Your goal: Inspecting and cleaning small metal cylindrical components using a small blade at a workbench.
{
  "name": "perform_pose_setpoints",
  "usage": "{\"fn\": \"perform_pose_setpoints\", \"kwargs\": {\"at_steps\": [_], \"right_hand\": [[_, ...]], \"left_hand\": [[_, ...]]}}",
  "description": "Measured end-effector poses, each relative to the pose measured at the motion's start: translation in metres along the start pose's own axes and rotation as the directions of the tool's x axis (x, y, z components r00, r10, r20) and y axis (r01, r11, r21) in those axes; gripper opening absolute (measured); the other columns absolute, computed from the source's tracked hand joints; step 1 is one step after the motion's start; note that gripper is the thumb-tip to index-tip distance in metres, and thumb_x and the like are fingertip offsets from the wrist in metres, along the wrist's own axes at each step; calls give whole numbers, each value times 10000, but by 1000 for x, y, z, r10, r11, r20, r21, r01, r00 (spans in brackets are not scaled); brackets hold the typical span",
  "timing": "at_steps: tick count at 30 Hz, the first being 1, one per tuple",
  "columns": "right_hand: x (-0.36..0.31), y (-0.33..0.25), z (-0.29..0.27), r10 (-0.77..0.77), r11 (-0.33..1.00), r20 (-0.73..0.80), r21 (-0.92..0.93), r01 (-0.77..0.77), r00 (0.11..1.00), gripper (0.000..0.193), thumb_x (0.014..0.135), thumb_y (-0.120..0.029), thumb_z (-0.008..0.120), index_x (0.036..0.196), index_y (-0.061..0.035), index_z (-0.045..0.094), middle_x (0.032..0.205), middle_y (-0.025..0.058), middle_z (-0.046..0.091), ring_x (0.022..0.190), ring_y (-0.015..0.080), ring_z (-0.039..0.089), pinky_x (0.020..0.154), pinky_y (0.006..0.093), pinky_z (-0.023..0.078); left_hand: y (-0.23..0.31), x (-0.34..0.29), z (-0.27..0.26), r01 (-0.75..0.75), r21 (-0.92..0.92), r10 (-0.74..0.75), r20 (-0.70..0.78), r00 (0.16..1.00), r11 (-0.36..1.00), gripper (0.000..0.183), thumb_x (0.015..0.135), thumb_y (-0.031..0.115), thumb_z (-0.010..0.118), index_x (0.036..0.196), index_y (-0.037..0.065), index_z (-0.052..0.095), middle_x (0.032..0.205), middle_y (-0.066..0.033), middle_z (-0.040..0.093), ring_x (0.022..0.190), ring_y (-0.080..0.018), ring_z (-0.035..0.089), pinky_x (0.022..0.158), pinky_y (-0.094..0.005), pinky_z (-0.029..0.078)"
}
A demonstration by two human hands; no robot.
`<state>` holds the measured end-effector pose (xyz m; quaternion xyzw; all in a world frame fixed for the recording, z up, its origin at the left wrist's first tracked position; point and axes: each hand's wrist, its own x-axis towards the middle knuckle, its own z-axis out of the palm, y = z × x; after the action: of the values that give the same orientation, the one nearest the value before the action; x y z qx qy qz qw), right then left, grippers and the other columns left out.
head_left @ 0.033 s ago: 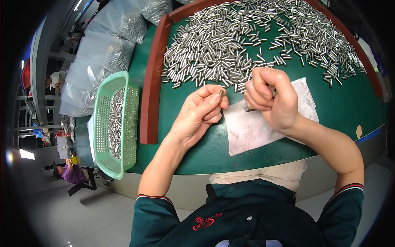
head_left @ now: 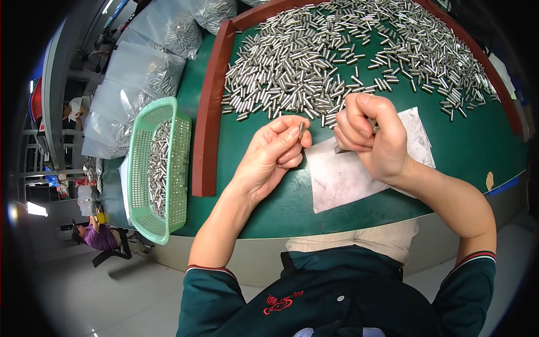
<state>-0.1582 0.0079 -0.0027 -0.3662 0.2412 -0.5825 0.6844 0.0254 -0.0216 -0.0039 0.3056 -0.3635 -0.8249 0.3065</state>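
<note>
My left hand (head_left: 269, 154) pinches one short metal pin (head_left: 302, 130) between thumb and fingertips, holding it nearly upright. To its right, my right hand (head_left: 373, 135) is curled closed above a stained white sheet (head_left: 342, 182). A dark grey bit pokes out below its fingers and some metal shows by the palm; what it grips is mostly hidden. Just beyond both hands spreads a large heap of loose silver metal pins (head_left: 286, 73) on the green tabletop (head_left: 269, 216).
A dark red wooden rail (head_left: 206, 129) borders the heap on the left, far side and right. Left of it stands a green perforated plastic basket (head_left: 181, 168) partly filled with pins. Clear plastic bags (head_left: 129, 70) of pins line the far left. A seated person (head_left: 101, 237) is in the background.
</note>
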Motion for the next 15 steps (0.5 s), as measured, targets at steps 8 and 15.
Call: {"fn": "perform_pose_setpoints", "kwargs": {"at_steps": [8, 15], "right_hand": [[2, 0, 0, -7, 998, 3, 57, 7, 1000, 354, 851, -194, 324, 518, -95, 255, 455, -19, 237, 398, 68, 194, 401, 233, 170], [2, 0, -2, 9, 1000, 19, 5, -9, 1000, 366, 860, -267, 326, 527, -123, 276, 421, -29, 233, 398, 73, 173, 417, 238, 169]], "left_hand": [[9, -1, -2, -41, 1, 41, -101, 994, 999, 346, 923, 324, 367, 901, 10, 510, 756, -84, 545, 528, -67, 347, 481, -207, 279], [20, -3, -17, -202, 502, 367, -256, 894, 841, 206, 873, 206, 506, 761, 38, 545, 592, 39, 455, 484, -19, 314, 441, -178, 245]]}}
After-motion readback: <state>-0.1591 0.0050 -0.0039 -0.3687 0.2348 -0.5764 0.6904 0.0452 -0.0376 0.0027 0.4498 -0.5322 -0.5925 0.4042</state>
